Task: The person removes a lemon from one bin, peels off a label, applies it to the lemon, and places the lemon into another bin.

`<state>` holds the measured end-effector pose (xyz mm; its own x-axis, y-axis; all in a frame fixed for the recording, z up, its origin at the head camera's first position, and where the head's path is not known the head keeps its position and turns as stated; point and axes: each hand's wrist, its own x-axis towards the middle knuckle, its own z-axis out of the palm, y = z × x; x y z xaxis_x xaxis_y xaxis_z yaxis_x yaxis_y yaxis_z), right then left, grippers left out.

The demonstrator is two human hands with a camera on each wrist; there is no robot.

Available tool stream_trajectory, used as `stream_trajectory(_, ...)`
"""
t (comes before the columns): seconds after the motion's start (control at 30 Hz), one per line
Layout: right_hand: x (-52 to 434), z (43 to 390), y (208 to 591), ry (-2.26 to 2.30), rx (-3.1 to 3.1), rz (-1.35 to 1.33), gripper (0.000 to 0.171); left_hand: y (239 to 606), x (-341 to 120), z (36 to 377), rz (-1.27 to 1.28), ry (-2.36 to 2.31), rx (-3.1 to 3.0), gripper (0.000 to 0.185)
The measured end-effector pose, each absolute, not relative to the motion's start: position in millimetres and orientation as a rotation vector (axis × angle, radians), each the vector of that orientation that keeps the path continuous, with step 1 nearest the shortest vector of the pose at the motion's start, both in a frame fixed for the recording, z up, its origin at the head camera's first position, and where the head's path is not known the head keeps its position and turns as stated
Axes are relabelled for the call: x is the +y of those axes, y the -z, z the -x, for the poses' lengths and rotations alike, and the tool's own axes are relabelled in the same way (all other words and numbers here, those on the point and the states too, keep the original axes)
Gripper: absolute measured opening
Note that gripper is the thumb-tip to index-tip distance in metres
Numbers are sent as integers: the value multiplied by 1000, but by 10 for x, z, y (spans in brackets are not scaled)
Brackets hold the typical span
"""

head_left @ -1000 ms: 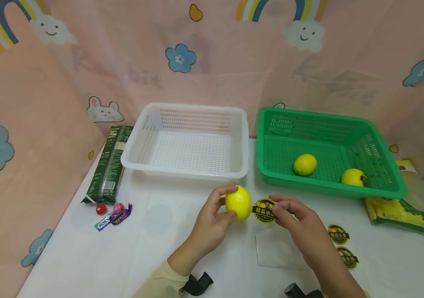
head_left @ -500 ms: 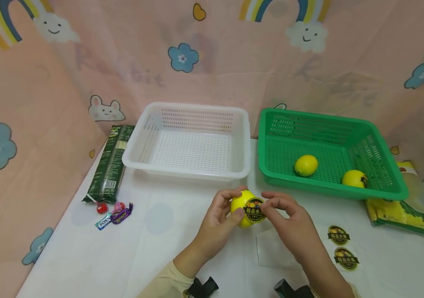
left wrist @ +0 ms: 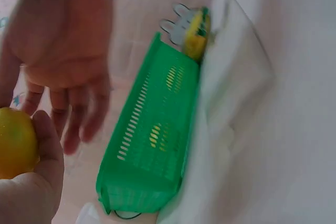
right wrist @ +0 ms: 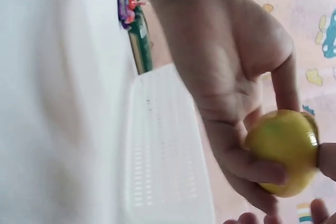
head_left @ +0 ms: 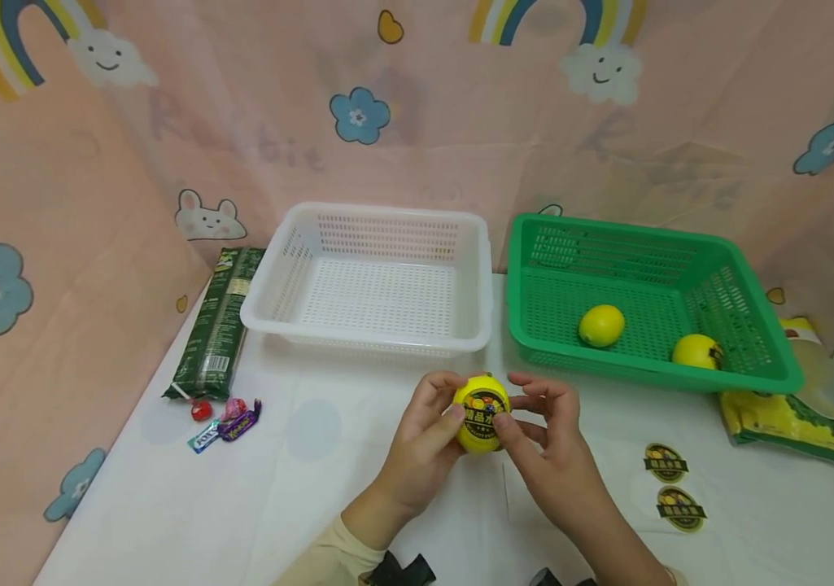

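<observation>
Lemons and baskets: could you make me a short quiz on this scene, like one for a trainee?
1. True or false: the white basket holds two lemons.
2. Which hand touches the lemon that bears a sticker? A) left hand only B) right hand only C) both
3. Fill in: spare stickers lie on the table, to the ____ of the hands.

Key:
1. False: the white basket has nothing in it; the two lemons lie in the green basket.
2. C: the left hand grips the lemon and the right thumb presses on the sticker.
3. Right.
</observation>
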<state>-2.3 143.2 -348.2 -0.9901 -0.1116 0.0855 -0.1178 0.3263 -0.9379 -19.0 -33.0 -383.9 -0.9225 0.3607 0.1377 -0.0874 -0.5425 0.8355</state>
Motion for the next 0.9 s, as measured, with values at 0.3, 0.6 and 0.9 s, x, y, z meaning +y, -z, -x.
stream_trajectory(0.3,1396,-2,3526,-1637,-2433,-431,37,3827,-330,195,-328,-2564,1162,22)
stream_trajectory(0.6,1342,21,3572,-1493,-2461,-510,32,3859,-277,184,-315,-2550,1116,27)
stream_trajectory(0.9,1306,41,3782,-1393,-2399,-551,38,3871,-228,129,-302,-2530,1123,36)
